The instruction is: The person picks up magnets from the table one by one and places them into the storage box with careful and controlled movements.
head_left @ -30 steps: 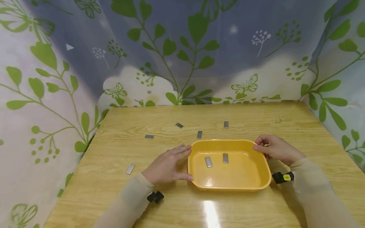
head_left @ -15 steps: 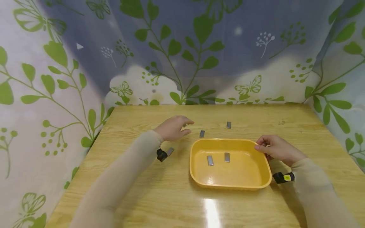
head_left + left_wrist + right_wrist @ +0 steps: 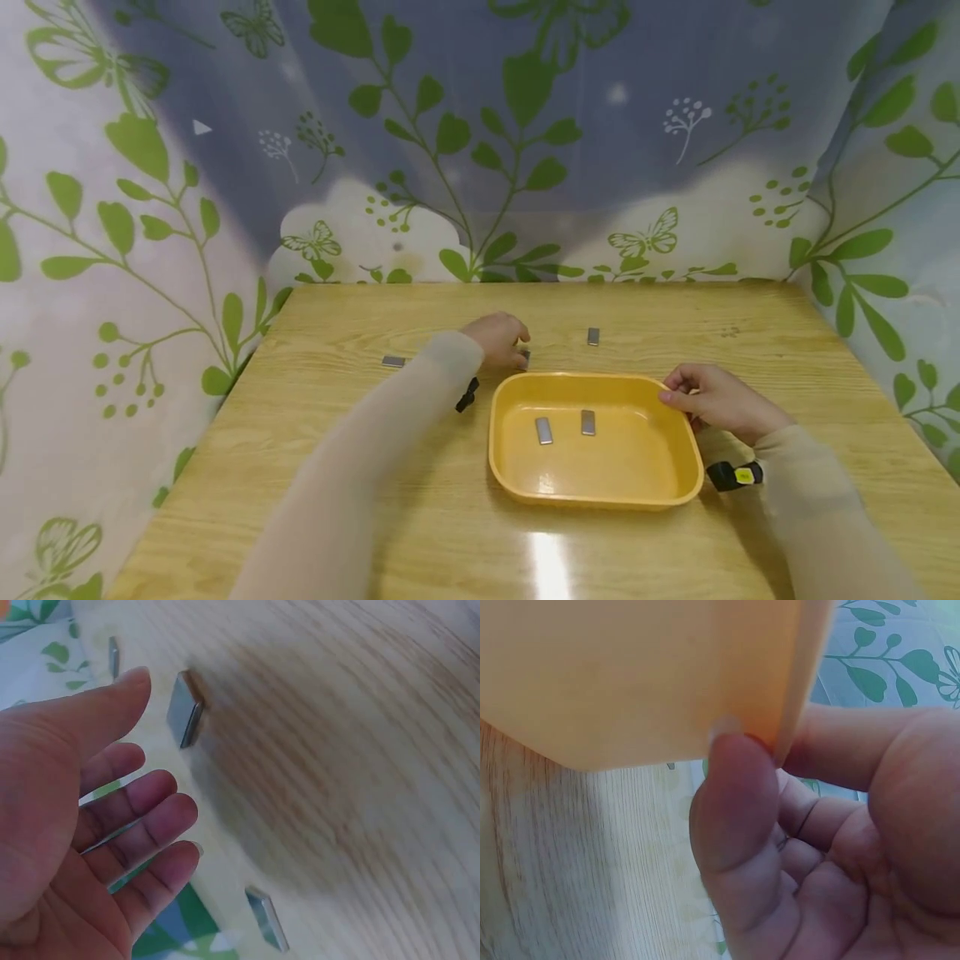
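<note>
Tray, yellow, 1 (image 3: 600,471): stood on 1 wooden table (image 3: 450,517), its far right corner pinched at the rim between the thumb and fingers of the right hand (image 3: 723,404).
Blocks in tray, grey, 2 (image 3: 588,422): lay flat, apart.
Blocks on table, grey, 3 visible in the head view (image 3: 593,337): 1 at far right, 1 left of the left forearm, 1 partly hidden just beside the left hand (image 3: 498,337), which held 0 items, thumb apart, fingers loosely bent.
Wrist devices, black, 2 (image 3: 735,476): 1 per wrist.
</note>
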### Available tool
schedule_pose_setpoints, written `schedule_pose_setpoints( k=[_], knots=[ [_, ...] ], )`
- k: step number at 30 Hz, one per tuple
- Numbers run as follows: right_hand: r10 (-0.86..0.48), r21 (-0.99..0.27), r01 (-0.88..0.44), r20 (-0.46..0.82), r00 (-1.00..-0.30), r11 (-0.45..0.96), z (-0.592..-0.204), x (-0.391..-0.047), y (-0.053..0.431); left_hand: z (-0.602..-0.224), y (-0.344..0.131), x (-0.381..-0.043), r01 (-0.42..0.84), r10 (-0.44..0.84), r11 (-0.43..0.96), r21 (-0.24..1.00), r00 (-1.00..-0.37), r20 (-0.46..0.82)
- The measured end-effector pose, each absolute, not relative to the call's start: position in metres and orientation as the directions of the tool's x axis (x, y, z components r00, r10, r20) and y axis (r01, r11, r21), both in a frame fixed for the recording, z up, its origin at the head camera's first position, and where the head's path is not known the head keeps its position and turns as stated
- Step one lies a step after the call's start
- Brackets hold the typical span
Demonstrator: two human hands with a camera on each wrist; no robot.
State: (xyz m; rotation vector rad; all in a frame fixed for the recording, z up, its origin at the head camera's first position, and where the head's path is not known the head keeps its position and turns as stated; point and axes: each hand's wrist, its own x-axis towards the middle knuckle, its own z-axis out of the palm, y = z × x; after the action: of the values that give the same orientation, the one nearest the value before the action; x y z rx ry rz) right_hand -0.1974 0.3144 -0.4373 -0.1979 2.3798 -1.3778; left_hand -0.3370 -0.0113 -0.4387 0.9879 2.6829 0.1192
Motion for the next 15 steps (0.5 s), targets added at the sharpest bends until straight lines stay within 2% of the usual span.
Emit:
schedule_pose_setpoints(
  k=[6,15],
  knots=[
    [-0.303,-0.861,0.085,-0.267,-0.915,0.501,-0.438,-0.197,0.315,-0.448,-0.002,-0.337,0.635,0.658,0.751,0.179,-0.702,-0.272],
    [-0.301,-0.856,0.085,-0.270,-0.915,0.510,-0.436,-0.198,0.314,-0.458,-0.008,-0.342,0.648,0.671,0.740,0.180,-0.699,-0.247]
  ],
)
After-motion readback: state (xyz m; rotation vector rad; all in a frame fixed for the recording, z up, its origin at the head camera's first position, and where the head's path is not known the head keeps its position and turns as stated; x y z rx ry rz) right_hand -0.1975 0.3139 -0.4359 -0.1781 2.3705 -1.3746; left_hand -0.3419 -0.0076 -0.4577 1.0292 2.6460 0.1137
